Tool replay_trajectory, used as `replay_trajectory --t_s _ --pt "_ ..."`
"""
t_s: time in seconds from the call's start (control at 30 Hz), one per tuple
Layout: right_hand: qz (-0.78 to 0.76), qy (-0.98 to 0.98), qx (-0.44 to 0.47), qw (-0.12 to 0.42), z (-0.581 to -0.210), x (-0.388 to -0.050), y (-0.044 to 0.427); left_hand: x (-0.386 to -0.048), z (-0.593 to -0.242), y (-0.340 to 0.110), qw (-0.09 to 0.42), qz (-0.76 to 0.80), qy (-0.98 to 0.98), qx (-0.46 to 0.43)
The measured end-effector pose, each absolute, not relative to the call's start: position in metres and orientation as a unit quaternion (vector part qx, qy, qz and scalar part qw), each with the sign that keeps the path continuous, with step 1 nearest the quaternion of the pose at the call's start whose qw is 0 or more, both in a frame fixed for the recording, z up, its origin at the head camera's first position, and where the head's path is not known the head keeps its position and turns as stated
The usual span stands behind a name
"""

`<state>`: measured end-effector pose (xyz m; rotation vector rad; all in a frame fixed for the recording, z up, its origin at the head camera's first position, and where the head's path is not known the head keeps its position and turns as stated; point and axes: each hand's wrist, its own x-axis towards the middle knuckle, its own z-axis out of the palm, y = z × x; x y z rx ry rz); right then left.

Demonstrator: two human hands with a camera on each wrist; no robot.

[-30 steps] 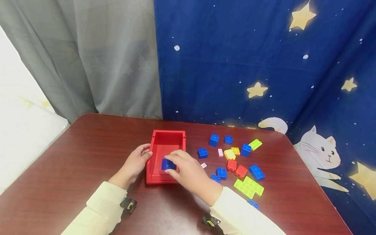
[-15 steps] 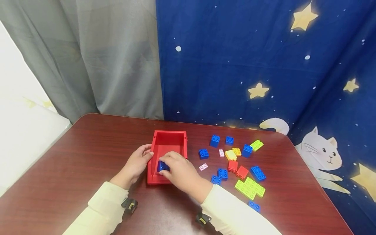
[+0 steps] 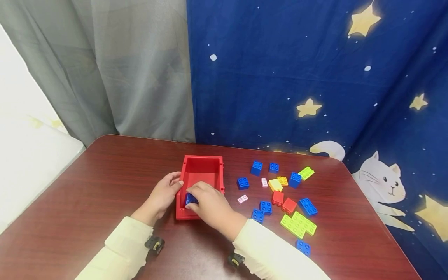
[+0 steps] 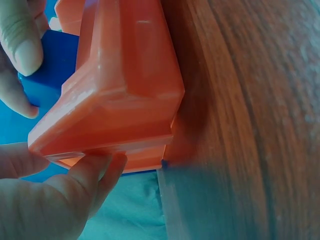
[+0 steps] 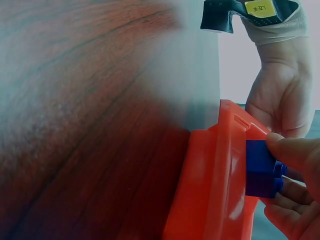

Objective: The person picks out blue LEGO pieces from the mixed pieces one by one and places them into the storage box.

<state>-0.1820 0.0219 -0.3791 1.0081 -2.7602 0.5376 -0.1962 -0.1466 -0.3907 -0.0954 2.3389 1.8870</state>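
A deep red box [image 3: 202, 170] sits on the table. My left hand [image 3: 161, 196] grips its left wall, thumb over the rim and fingers outside; in the left wrist view that hand [image 4: 60, 195] pinches the box edge. Inside, close to the near left corner, my right hand [image 3: 214, 207] holds a blue building brick [image 3: 190, 198] between thumb and fingers. From the right wrist view, the blue brick [image 5: 260, 169] lies sideways, studs toward the right hand's [image 5: 300, 175] palm. That hand covers part of the box floor in the head view.
Loose bricks lie right of the box: several blue ones [image 3: 243, 183], two pink [image 3: 242, 199], two red [image 3: 278, 198], a pale yellow [image 3: 275, 185], an orange-yellow [image 3: 282, 181] and green pieces [image 3: 298, 224]. Curtains [image 3: 245, 77] hang behind the table [image 3: 133, 155].
My right hand has moved left inside the box, carrying the blue brick toward the left wall. The left hand keeps its grip on the box.
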Motion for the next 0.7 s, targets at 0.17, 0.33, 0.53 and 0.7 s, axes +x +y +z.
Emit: replay_trajectory --t_s 0.17,0.33,0.53,0.7 --pt "0.187 -0.924 0.328 0.065 -0.381 -0.183 0.019 -0.197 -0.392 -0.147 0.068 0.625 0.777 -0.031" --pt "0.189 -0.928 0.317 0.051 -0.384 -0.185 0.016 -0.197 -0.392 -0.147 0.067 0.629 0.774 -0.033" --pt "0.186 -0.931 0.311 0.048 -0.389 -0.186 0.013 -0.197 -0.392 -0.147 0.065 0.632 0.771 -0.032" --pt "0.184 -0.933 0.307 0.044 -0.389 -0.187 0.011 -0.196 -0.392 -0.147 0.065 0.633 0.771 -0.03"
